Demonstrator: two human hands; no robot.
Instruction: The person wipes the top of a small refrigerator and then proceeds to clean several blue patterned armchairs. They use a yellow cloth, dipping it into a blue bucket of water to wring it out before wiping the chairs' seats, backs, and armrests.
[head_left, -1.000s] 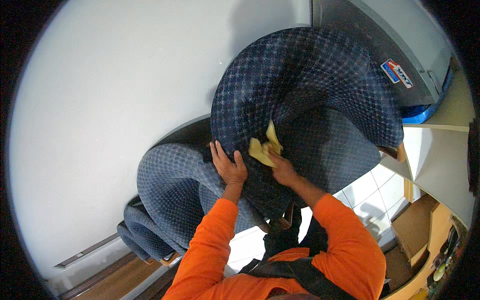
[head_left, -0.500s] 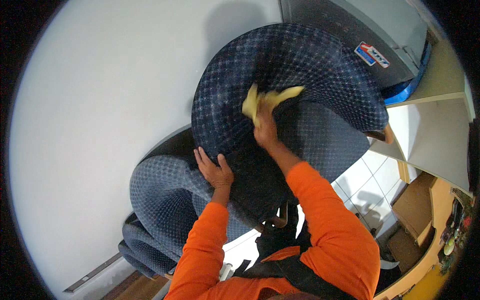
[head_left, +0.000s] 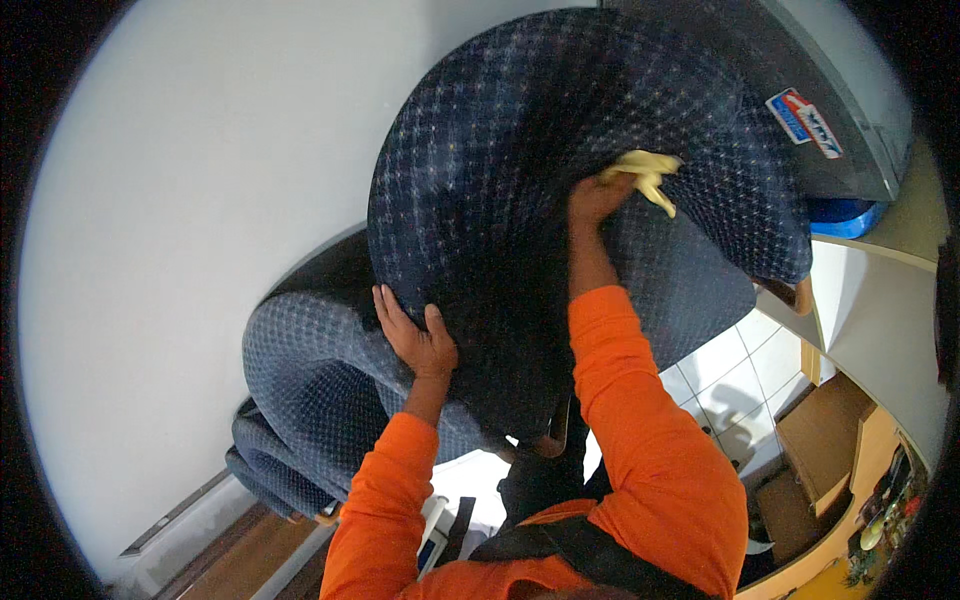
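Two orange sleeves (head_left: 640, 420): reaching in over the near side of the checked tub armchair (head_left: 480, 150); if the right arm drops, its cuff could rub the upholstery.
Left hand (head_left: 420, 345): holds nothing; palm laid on the armchair's near left edge, fingers slightly spread, thumb apart. Leaning too hard here could nudge the armchair, and a shift to the left might pinch the fingers.
Right hand (head_left: 598, 200): inside the armchair's curve, closed on the cloth; the fingertips are partly hidden, so I cannot tell how deep the hold is. A shallow one could let the fabric slip.
Yellow cloth (head_left: 650, 165): bunched, at the fold between the armchair's back and seat, loose ends sticking out past the fingers. A trailing end could snag in that fold if dragged along it, leaving bare fingers on the upholstery.
Lighter checked chair (head_left: 290, 340): just left of the armchair, close enough to be bumped if the armchair slides.
White-sided shelf (head_left: 900, 300): right of the armchair; a push that way could knock it.
Grey casing with a sticker (head_left: 850, 165): beyond the armchair's far right side, near its back; the same push might jolt it too.
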